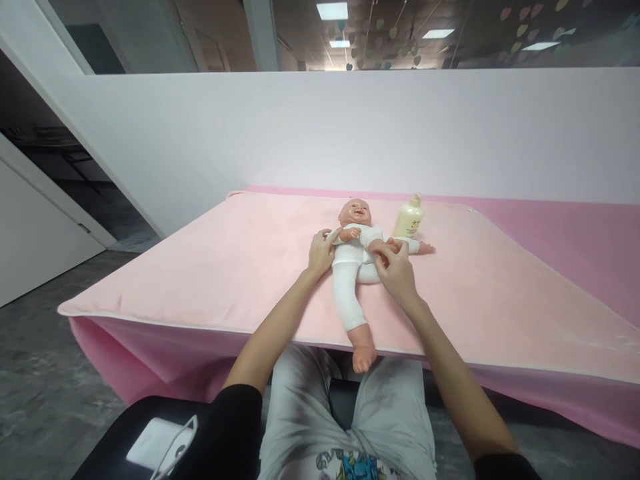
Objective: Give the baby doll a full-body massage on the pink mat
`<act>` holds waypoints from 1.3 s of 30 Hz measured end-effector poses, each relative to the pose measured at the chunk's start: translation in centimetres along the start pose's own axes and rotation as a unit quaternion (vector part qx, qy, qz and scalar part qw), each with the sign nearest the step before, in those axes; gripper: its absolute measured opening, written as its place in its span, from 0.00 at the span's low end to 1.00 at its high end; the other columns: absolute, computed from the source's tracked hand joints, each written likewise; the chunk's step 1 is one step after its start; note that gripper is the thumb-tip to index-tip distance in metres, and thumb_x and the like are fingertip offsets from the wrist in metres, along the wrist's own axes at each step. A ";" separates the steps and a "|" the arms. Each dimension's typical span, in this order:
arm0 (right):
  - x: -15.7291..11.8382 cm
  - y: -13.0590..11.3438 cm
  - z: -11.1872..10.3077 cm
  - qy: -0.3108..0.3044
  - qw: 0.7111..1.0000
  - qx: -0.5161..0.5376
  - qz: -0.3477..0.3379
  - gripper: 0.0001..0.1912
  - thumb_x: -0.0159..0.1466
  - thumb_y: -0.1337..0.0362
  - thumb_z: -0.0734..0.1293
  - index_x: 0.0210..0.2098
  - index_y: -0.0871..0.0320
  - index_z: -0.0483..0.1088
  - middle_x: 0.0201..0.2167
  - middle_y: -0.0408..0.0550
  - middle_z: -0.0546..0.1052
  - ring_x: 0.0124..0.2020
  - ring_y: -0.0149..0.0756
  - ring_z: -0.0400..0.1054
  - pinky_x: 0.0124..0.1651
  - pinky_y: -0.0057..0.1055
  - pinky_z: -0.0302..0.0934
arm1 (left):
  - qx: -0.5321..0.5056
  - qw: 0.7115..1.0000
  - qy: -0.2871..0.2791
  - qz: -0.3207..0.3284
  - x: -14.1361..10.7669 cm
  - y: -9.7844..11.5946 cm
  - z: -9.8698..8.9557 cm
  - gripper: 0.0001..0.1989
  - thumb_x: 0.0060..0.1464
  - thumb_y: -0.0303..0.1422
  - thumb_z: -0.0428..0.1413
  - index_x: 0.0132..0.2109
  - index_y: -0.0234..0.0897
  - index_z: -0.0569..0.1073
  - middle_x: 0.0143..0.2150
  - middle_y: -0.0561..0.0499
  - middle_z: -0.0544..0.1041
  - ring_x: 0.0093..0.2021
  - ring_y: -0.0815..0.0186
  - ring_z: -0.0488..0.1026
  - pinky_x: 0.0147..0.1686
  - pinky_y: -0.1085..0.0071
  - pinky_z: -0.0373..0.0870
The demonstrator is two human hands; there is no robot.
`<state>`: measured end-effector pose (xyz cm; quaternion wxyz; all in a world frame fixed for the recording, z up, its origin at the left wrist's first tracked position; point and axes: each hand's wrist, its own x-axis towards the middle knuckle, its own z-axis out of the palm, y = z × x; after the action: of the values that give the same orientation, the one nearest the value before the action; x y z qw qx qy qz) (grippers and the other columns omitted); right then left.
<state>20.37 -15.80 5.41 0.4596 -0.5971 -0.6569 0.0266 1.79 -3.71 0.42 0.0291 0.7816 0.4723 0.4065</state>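
A baby doll (347, 287) in a white top and white leggings lies face up, its head away from me. One of its legs reaches straight toward me, the foot hanging over the table's front edge; the other is bent up over its belly. My left hand (321, 252) grips the doll's arm at its left side, thumb and fingers around the sleeve near the doll's hand. With closed fingers, my right hand (395, 267) holds the foot end of the bent leg. Just behind the doll's outstretched arm stands a pale yellow pump bottle (409, 217).
A light pink cloth (200, 267) covers the table over a darker pink one (575, 233). A white wall (320, 133) with windows above it rises behind. At lower left, a white device with a cable (163, 443) rests on a black seat (115, 427).
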 end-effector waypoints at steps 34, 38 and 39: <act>-2.0 -1.4 -1.9 -0.046 0.994 -0.101 -0.008 0.15 0.67 0.63 0.56 0.43 0.55 0.73 0.46 0.53 0.60 0.41 0.41 0.68 0.34 0.33 0.64 | -0.170 0.977 0.062 -0.110 0.5 -2.2 0.9 0.29 0.57 0.30 0.49 0.67 0.41 0.60 0.50 0.43 0.71 0.52 0.57 0.67 0.53 0.61 0.65; -3.5 -2.1 -3.2 -0.050 0.993 -0.110 -0.009 0.15 0.67 0.62 0.57 0.43 0.55 0.73 0.45 0.53 0.59 0.38 0.40 0.68 0.32 0.33 0.65 | -0.273 0.939 0.110 -0.180 0.8 -3.2 1.5 0.31 0.56 0.31 0.50 0.67 0.42 0.58 0.52 0.45 0.73 0.48 0.60 0.70 0.48 0.65 0.68; -4.0 -2.2 -3.5 -0.046 0.993 -0.108 -0.008 0.14 0.67 0.62 0.57 0.43 0.55 0.73 0.45 0.53 0.60 0.38 0.40 0.68 0.33 0.33 0.65 | -0.299 0.925 0.119 -0.200 0.9 -3.3 1.5 0.32 0.56 0.30 0.51 0.67 0.41 0.58 0.52 0.44 0.73 0.47 0.60 0.71 0.47 0.66 0.69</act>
<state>20.37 -21.52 6.42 0.3618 -0.6361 -0.6812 -0.0200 0.67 -0.68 -1.45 0.2864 0.5716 0.4754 0.6044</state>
